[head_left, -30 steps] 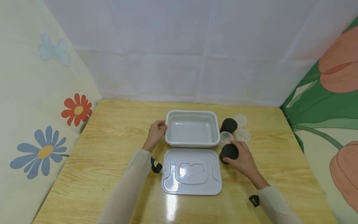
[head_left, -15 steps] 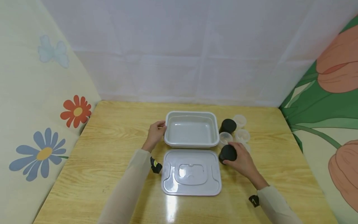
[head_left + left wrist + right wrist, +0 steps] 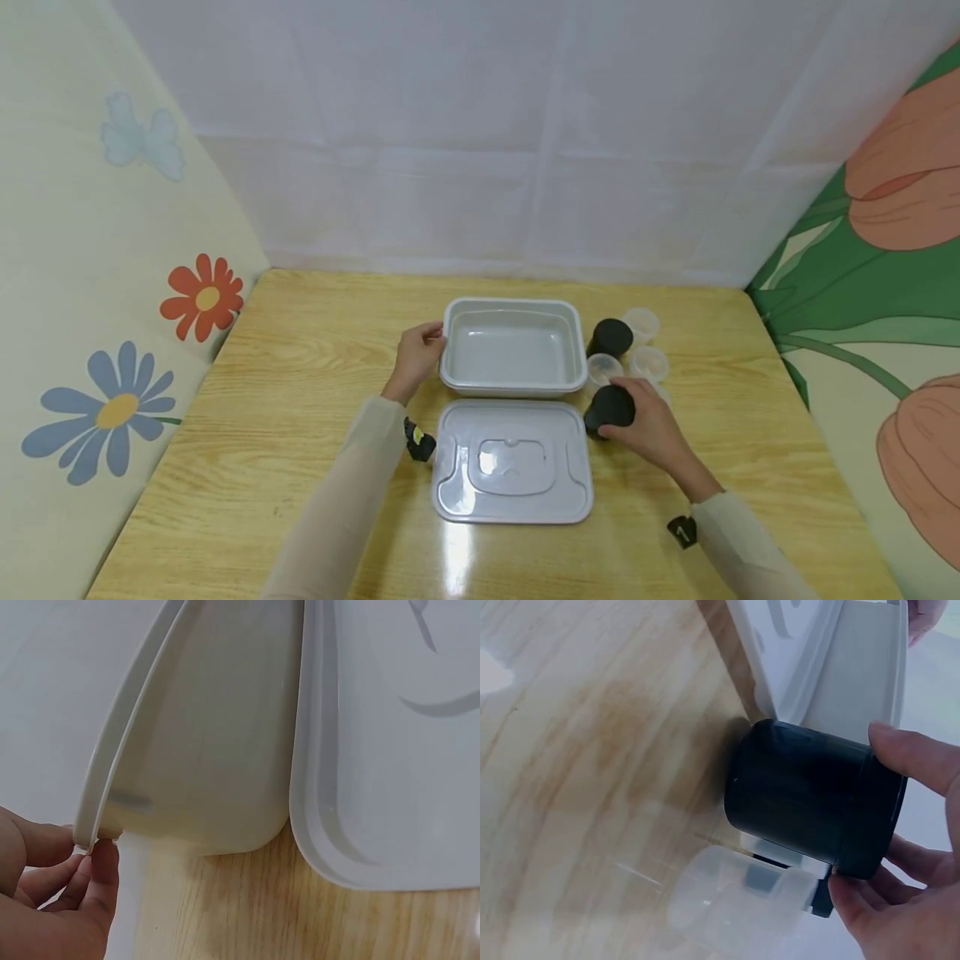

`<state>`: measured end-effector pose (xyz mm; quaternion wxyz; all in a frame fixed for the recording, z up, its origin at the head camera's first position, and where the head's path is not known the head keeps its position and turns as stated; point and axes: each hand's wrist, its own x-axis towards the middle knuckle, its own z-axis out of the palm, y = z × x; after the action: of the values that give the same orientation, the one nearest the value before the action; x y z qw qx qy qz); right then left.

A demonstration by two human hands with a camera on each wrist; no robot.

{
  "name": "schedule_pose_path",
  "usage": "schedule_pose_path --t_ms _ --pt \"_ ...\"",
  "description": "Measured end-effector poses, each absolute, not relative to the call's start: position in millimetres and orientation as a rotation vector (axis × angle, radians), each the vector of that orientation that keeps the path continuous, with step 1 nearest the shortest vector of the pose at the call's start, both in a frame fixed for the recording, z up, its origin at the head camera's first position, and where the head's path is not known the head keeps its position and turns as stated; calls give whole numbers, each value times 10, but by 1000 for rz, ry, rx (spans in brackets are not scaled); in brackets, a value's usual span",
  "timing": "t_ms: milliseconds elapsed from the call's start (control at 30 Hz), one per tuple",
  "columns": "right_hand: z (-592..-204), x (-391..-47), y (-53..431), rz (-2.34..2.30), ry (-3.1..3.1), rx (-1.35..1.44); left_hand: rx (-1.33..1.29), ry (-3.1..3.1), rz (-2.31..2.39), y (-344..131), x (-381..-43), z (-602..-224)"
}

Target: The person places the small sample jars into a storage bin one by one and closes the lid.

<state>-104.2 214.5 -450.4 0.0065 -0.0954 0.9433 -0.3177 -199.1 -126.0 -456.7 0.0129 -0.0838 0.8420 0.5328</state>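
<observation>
A white rectangular plastic container (image 3: pixel 513 387) stands at the middle of the table, with nothing inside. My left hand (image 3: pixel 417 358) pinches its left rim between thumb and fingers; the left wrist view shows the fingertips on that rim. On the right, my right hand (image 3: pixel 651 423) grips a black lidded jar (image 3: pixel 611 408) near its top. In the right wrist view the thumb and fingers wrap the jar's lid end, and the jar stands upright by the container. A matching white lid (image 3: pixel 513 510) lies flat in front of the container.
Another black jar (image 3: pixel 612 337) stands right of the container. Around it are several clear plastic cups, among them a near cup (image 3: pixel 603 368), a back cup (image 3: pixel 641 323) and a right cup (image 3: pixel 649 363). A white cloth (image 3: pixel 450 167) hangs behind the wooden table (image 3: pixel 315 333).
Both hands keep their holds on the container rim and the black jar. The whole scene shifts very slightly to the left in view; otherwise little differs.
</observation>
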Motion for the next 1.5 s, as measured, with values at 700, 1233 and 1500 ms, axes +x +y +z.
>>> schedule_pose_path --t_ms 700,1233,1500 --pt "-4151 -1197 2133 -966 2959 -406 -303 2590 1685 -1291 -2026 -4562" --pt "-3934 -1424 1986 -1068 2905 -356 -307 2563 1673 -1282 -2030 -4587" --pt "-3867 -1534 1912 -1130 2928 -411 -302 2577 1678 -1263 -2038 -4608"
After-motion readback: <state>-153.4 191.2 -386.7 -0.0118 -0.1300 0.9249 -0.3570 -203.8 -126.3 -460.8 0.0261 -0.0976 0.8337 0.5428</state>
